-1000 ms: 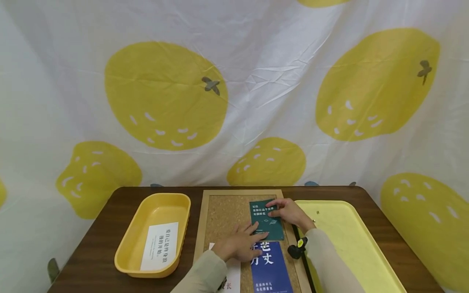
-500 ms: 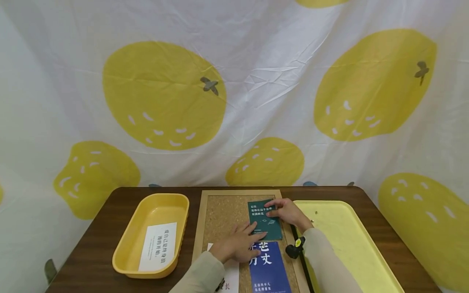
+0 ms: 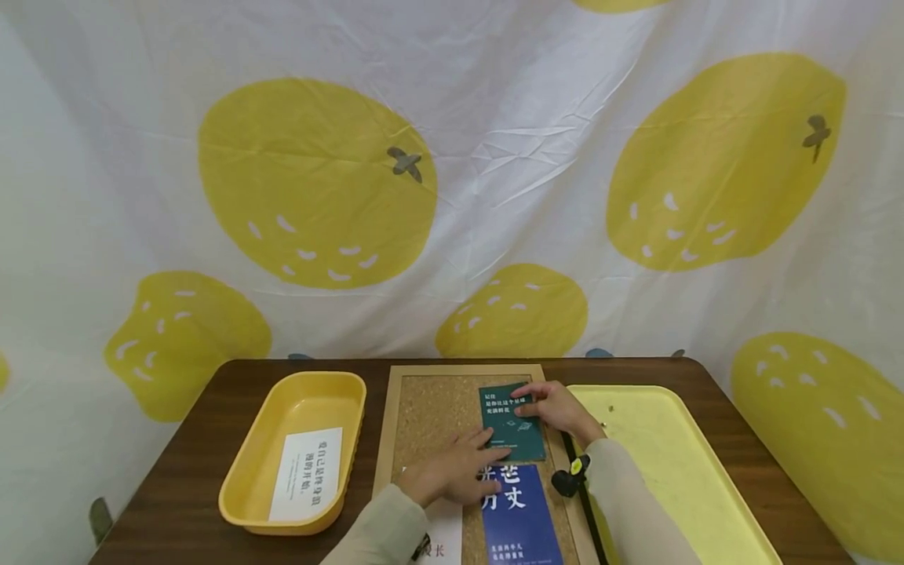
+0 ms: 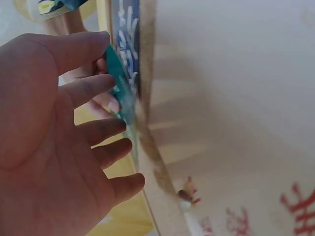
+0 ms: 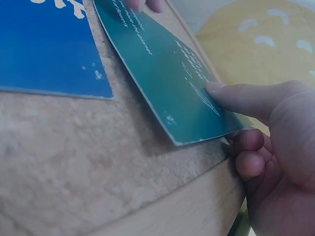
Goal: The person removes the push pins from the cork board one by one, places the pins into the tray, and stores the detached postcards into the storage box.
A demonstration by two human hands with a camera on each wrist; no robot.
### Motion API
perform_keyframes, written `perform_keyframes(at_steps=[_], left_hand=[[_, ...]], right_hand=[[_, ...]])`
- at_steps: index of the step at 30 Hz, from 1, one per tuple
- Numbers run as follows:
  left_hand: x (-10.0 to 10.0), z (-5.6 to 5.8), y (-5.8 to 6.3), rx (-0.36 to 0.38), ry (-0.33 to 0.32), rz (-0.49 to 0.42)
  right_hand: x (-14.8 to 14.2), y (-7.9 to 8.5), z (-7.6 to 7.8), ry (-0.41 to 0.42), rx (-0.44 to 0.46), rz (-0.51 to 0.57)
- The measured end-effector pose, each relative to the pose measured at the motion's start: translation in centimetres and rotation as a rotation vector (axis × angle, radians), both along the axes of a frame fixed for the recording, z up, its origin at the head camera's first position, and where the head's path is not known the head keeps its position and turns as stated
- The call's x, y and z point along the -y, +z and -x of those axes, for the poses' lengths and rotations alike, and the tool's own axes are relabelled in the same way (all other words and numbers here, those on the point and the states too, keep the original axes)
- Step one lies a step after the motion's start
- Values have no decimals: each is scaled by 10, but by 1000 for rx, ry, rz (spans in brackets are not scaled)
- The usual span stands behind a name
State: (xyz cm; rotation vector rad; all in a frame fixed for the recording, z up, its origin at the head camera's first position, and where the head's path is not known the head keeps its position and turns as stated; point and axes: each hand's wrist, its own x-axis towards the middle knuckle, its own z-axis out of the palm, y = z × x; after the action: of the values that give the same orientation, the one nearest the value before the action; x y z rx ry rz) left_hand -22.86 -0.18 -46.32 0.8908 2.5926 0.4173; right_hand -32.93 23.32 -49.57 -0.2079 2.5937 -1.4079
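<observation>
A dark green card with white print lies over the upper right of a framed cork board. My right hand pinches its right edge, thumb on the printed face and fingers beneath, as the right wrist view shows. There the card's near edge stands slightly off the cork. My left hand has its fingers spread, with fingertips at the green card's lower left. Below lies a blue card, partly under the left hand. A white card with red print is mostly hidden by the left forearm.
An orange-yellow tray with a white printed card stands left of the board. A pale yellow tray holding a few tiny items lies to the right. In the left wrist view a small pin sits at the white card's corner.
My left hand has shifted slightly left, uncovering more of the blue card's lettering. The right hand keeps its pinch on the green card, which stays about in place.
</observation>
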Motion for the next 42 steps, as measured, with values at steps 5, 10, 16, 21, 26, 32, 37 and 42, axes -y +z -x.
perform_keyframes(at_steps=[5,10,16,21,26,32,37,42], left_hand=[[4,-1,9,-3,7,-41],[8,-4,20,-9,-3,-81],[15,-9,32,-71,-28,-91],[22,-12,38,-63,-16,-128],[31,-17,45,-82,1,-140],[45,-23,51,-69,37,-171],[56,-27,55,-95,55,-193],[70,-28,56,-109,68,-223]], right_hand=[[0,-1,-1,13,-10,0],[1,-3,-1,21,-12,4],[0,-4,-1,2,4,0],[0,-1,-2,1,7,-1],[1,1,-3,16,-1,-4],[2,1,-2,16,-8,2],[2,1,-1,15,-12,-2],[1,1,-1,10,-3,1]])
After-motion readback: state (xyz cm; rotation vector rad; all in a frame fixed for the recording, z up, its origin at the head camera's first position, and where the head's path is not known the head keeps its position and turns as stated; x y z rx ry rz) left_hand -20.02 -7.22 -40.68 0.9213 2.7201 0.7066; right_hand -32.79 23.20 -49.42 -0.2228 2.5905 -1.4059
